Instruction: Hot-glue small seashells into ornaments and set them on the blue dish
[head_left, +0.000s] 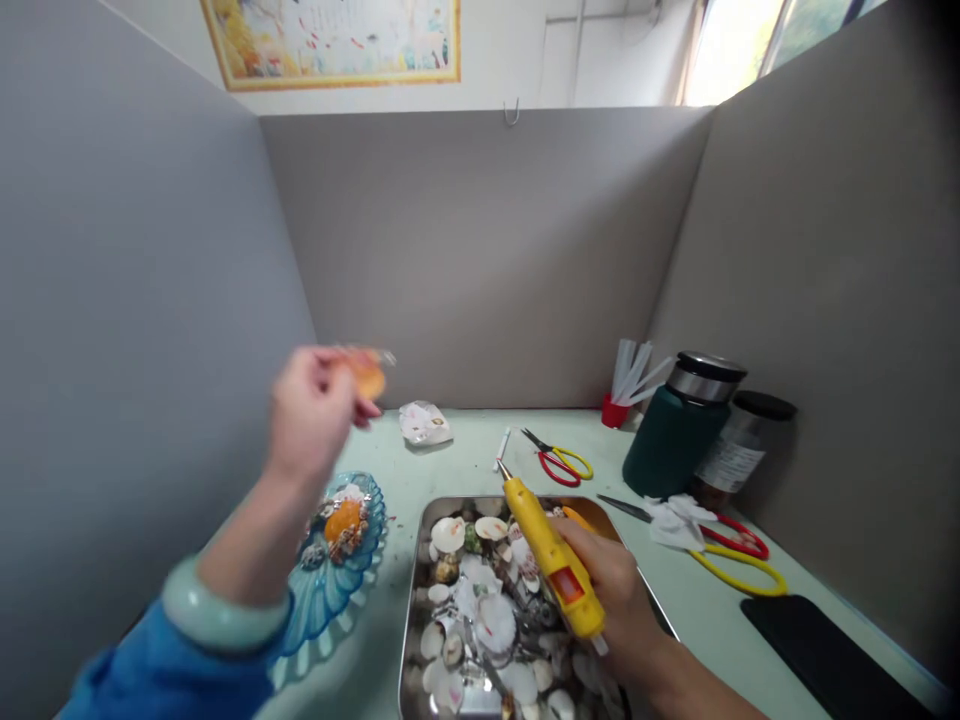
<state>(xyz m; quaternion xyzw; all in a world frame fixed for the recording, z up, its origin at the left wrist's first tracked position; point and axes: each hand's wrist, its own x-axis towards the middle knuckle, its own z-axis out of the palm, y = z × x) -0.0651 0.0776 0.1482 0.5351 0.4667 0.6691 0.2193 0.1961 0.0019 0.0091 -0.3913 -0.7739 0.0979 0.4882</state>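
My left hand [311, 415] is raised above the desk, its fingers pinched on a small orange shell [367, 378] that is blurred by motion. A pale green bangle and a blue sleeve are on that arm. Below it sits a blue shell-shaped glass dish [330, 590] with an orange shell and small shells glued on. My right hand [611, 590] grips a yellow glue gun [551, 555], nozzle pointing up and left, over a metal tray [420, 560] full of several white and mottled shells.
Grey partition walls close in three sides. On the pale green desk lie red-and-yellow scissors [559, 462], a second larger pair [731, 555] with crumpled tissue, a dark green flask [679, 425], a dark jar [739, 445], a red cup of glue sticks [626, 395], a plastic bag [424, 422] and a black phone [817, 655].
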